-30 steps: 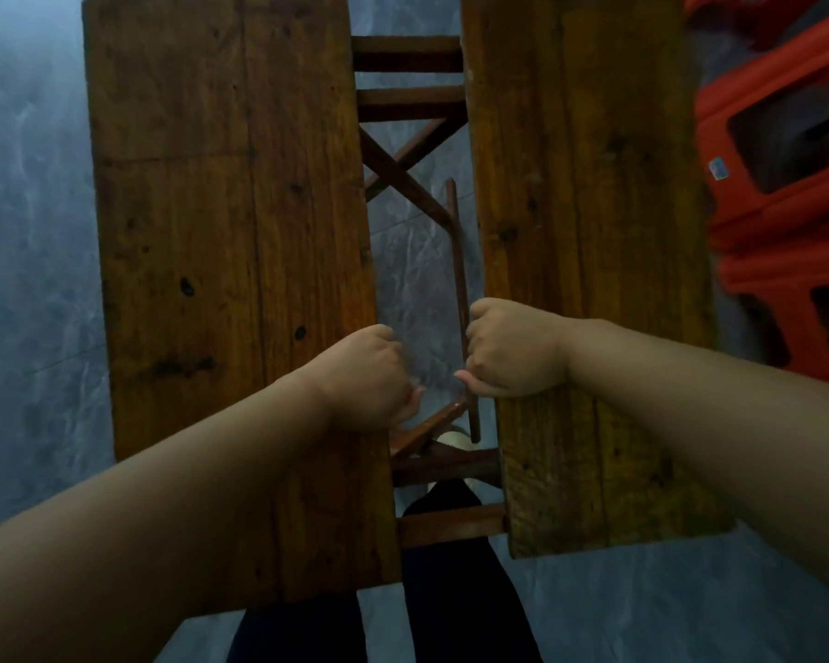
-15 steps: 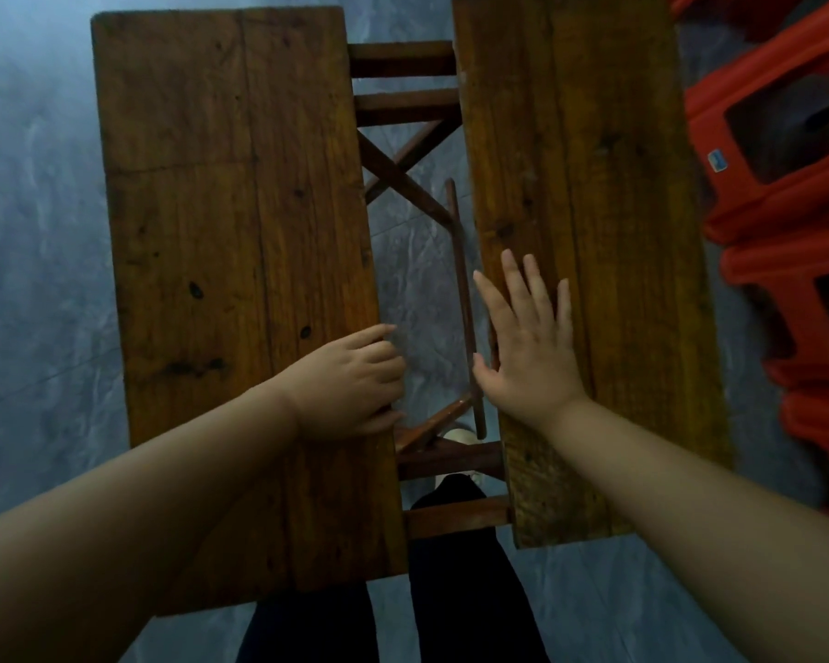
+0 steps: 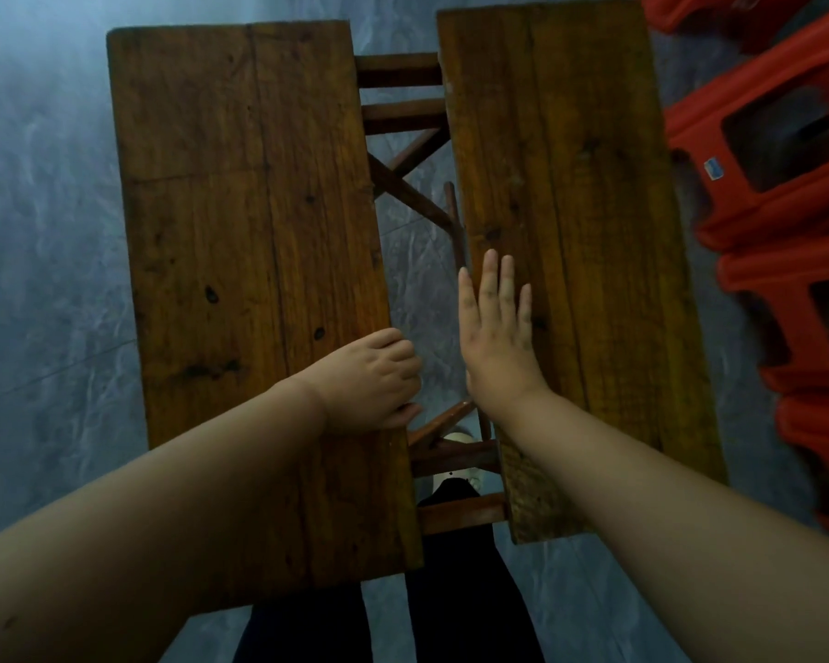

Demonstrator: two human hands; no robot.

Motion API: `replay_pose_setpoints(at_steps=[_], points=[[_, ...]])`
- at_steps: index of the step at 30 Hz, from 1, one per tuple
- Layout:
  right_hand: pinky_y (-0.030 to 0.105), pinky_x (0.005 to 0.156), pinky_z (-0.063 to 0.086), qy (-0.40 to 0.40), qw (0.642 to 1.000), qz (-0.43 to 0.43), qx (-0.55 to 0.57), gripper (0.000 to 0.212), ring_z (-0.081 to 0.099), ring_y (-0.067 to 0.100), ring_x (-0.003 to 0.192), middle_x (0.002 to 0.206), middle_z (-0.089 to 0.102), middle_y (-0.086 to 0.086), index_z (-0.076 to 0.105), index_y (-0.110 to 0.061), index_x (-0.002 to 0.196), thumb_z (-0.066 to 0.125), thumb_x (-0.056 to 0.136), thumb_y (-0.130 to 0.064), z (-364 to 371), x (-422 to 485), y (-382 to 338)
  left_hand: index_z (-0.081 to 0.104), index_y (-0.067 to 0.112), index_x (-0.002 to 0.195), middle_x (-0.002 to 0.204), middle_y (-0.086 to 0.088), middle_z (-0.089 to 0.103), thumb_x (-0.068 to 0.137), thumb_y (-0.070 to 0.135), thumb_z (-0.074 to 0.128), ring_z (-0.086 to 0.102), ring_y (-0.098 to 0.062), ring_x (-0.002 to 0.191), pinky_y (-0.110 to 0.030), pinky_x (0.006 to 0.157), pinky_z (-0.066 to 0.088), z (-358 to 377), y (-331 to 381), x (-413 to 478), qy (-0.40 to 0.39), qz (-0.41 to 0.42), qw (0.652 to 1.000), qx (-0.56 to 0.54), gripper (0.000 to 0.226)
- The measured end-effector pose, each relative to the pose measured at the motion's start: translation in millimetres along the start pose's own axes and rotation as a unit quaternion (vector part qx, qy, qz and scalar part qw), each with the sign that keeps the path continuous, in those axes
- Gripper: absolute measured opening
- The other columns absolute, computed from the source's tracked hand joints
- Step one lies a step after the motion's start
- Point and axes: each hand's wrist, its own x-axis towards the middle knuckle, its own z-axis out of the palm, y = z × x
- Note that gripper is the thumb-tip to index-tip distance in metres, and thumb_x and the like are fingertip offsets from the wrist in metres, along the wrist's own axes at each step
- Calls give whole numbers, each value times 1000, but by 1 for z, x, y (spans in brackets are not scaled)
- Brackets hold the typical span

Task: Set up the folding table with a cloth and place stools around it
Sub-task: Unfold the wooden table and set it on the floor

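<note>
Across the split brown wooden folding table (image 3: pixel 240 208), your left hand (image 3: pixel 369 380) grips an edge, right hand (image 3: pixel 496 337) flat. Closing may pinch fingers (image 3: pixel 396 350).

1. No legible txt, nos. or brand anywhere in view.
2. Only label-like item: small blue sticker (image 3: pixel 713 168) on side of a red stool (image 3: pixel 762 212). It sits well to the right of and farther out than the left hand's (image 3: pixel 369 380) grip on the inner edge of the left table leaf (image 3: pixel 240 208), also right of the flat right hand (image 3: pixel 498 346).
3. Sticker print too small and blurred to read.
</note>
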Motion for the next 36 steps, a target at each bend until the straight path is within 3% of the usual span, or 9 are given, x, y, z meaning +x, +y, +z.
replay_pose_setpoints(at_steps=[10,16,19,21,23,25,28,31,36], points=[[44,117,-9,-15,998,-23,59,99,-21,33,142,155,-22,18,-19,-4,145,58,83,-5,7,4,-6,72,21,73,78,5,66,91,44,29,60,-13,79,-33,89,47,15,6,9,-42,1,999,-23,51],[36,116,-9,-20,995,-64,70,88,-18,26,144,156,-19,13,-15,-7,147,50,90,-25,12,3,6,72,20,82,87,2,68,92,39,35,62,-15,86,-35,96,45,17,4,6,-58,6,998,-37,43],[35,117,-7,-24,993,-78,81,88,-17,23,144,158,-16,10,-10,-10,149,48,91,-42,13,-1,20,71,20,97,100,1,68,91,37,41,62,-17,101,-38,108,34,16,0,-5,-53,3,998,-41,35],[38,117,-7,-38,994,-55,89,92,-17,24,144,157,-17,9,-10,-11,150,45,89,-52,15,-6,23,66,19,113,117,-1,65,92,39,38,56,-20,117,-40,110,26,16,-2,-13,-70,-17,996,-47,41],[39,117,-8,-56,994,-18,97,91,-20,24,144,156,-22,9,-15,-13,149,40,90,-55,21,-11,22,53,19,132,138,-2,52,93,43,30,43,-22,133,-42,111,18,16,-4,-21,-109,-51,992,-48,52],[37,116,-10,-83,989,4,119,83,-23,21,143,155,-25,7,-19,-14,147,33,95,-51,30,-14,21,24,20,148,155,-4,22,93,50,20,16,-23,144,-44,112,3,18,-4,-30,-148,-117,980,-63,63],[34,118,-7,-106,977,35,181,70,-21,17,143,157,-21,4,-16,-14,148,21,98,-47,42,-17,21,-18,23,146,155,-1,-20,87,62,2,-23,-22,141,-37,111,-16,29,-4,-50,-182,-227,952,-94,73],[34,117,-7,-124,974,36,185,66,-19,17,144,157,-20,4,-15,-14,148,17,99,-45,50,-19,20,-24,24,144,153,0,-28,84,65,-4,-27,-21,140,-38,112,-16,37,-1,-56,-203,-254,941,-90,75],[36,117,-5,-117,976,36,180,67,-18,17,144,157,-18,4,-10,-15,149,21,99,-47,54,-16,22,-22,27,144,150,2,-29,91,61,12,-26,-21,140,-39,110,-19,40,7,-47,-208,-279,931,-114,72]])
